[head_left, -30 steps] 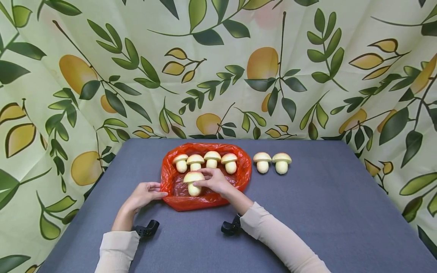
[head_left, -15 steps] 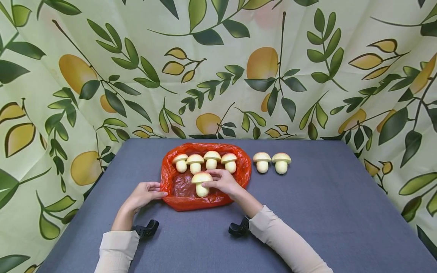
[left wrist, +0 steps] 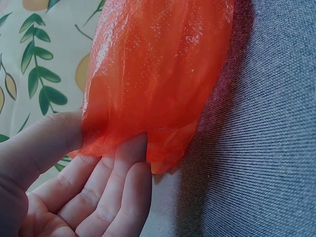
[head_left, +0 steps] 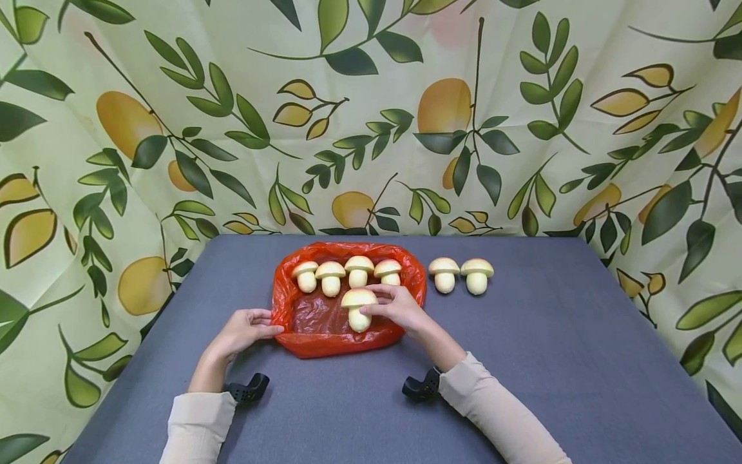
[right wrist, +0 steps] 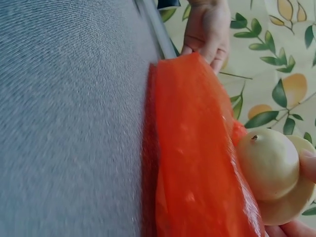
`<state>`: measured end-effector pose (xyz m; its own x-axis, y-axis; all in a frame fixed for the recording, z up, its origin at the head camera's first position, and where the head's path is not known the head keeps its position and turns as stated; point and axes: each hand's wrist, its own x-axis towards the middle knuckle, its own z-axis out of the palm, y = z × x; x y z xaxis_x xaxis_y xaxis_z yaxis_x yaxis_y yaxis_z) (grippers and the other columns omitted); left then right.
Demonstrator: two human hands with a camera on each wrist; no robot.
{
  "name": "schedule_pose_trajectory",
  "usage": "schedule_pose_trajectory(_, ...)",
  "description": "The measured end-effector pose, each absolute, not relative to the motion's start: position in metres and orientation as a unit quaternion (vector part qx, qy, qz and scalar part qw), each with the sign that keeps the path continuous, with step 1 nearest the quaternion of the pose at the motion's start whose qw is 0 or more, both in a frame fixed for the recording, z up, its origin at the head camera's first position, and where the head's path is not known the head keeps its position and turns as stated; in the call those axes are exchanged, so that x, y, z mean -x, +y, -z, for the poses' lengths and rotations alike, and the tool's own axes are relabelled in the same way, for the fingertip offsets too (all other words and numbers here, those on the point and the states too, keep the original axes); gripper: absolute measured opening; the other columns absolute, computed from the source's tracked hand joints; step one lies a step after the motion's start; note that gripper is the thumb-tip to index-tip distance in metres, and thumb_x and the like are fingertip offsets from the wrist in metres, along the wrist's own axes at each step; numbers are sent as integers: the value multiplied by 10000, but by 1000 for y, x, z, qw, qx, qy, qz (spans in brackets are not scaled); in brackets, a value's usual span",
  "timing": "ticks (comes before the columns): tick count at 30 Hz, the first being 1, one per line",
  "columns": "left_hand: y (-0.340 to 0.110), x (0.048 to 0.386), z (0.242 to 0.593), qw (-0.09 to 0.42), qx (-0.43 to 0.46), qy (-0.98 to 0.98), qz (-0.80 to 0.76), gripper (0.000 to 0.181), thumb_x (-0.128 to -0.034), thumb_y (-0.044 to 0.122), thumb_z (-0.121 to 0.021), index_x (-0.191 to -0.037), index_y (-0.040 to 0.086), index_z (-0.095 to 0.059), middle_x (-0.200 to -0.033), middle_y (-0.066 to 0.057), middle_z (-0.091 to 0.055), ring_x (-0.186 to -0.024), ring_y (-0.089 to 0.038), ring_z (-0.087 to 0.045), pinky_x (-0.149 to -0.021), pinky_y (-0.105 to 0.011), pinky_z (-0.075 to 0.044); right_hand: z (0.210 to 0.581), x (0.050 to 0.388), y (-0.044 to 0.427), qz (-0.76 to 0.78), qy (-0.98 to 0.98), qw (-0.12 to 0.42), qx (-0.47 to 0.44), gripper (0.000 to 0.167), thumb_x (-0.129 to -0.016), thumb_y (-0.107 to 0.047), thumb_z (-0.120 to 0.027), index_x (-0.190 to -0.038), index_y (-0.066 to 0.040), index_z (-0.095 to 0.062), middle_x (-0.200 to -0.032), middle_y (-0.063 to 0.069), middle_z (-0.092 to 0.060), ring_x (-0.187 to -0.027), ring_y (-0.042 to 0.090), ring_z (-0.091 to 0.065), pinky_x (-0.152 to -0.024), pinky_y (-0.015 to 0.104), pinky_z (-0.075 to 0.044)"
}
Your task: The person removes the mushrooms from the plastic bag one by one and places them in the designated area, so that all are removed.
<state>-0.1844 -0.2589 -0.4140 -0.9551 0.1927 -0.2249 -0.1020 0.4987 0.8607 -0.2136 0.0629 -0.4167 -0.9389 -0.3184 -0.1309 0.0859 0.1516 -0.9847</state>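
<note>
My right hand holds a toy mushroom by its side, thumb and fingers on either side of it, over the front right part of an open red plastic bag. In the right wrist view the pale mushroom shows its stem end beside the bag's wall. At the bag's left end my left hand pinches the rim; in the left wrist view the thumb lies on one side of the red plastic and the fingers on the other. Several mushrooms lie in a row along the back inside the bag.
Two more mushrooms, one beside the other, lie on the grey-blue table just right of the bag. A fabric backdrop with printed leaves and fruit rises behind the table and along its sides.
My right hand has carried the mushroom to the right over the bag, and slightly upward in the last half second. My left hand keeps its place at the bag's left rim.
</note>
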Motion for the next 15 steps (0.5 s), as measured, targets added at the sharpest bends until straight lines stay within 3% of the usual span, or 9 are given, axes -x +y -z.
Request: schedule_pose_trajectory(15,-260,184,414,150,-21,849,-506,430,-862,103,-699,-1164,-172,-563,-988,-157,-744,-749,48,-634,-710,-190,-539,415,208,100,645,748,142,71,549,-829,-87,-723,-1327,44,-530,-1279,234,-620,-990,53,-652,-784,166,-518)
